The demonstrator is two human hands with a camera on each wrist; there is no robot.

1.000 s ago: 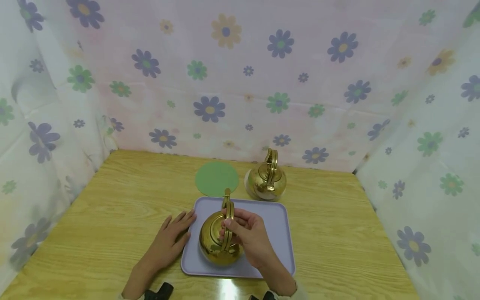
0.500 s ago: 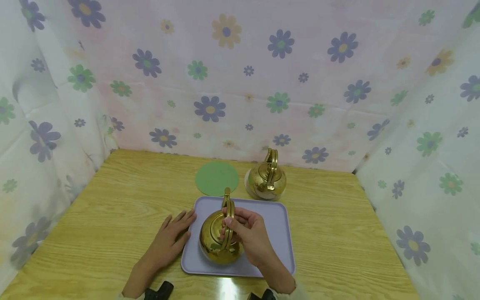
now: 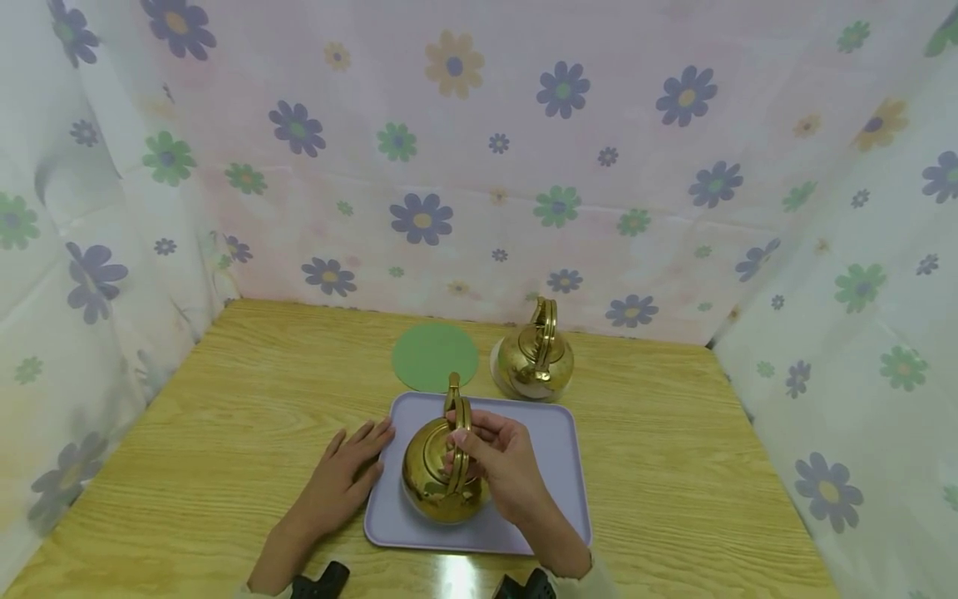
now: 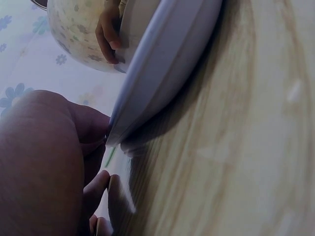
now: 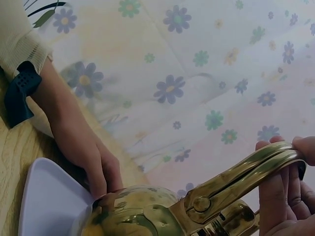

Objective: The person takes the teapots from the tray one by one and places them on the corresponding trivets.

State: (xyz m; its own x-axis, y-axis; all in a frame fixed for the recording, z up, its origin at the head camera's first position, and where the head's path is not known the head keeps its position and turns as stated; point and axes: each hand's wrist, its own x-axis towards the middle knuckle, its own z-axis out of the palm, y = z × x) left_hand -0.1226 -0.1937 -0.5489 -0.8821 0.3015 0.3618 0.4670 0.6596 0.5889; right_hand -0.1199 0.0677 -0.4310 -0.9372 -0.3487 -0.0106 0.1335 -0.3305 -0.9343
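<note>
A shiny brass kettle (image 3: pixel 430 478) is over the lilac tray (image 3: pixel 554 474), its spout pointing to the back. My right hand (image 3: pixel 516 478) grips the tall overhead handle from the right. Close up in the right wrist view, fingers wrap under the handle (image 5: pixel 241 172) with the thumb on top. My left hand (image 3: pixel 337 482) lies at the tray's left edge, fingers stretched forward and fingertips at the rim. In the left wrist view its thumb side meets the tray's outer wall (image 4: pixel 157 73), and the kettle's polished body (image 4: pixel 74 34) mirrors a hand.
A second brass kettle (image 3: pixel 537 362) stands behind the tray on a pale round mat, partly hidden beneath it. Left of it lies a green round mat (image 3: pixel 434 353). The wood-grain table (image 3: pixel 674 466) is enclosed by flowered cloth (image 3: pixel 479 158) at the back and sides.
The gripped kettle has shifted slightly away from the tray's front edge and a touch rightward, with the right hand still on its handle. The left hand keeps its place; the head view drifts slightly.
</note>
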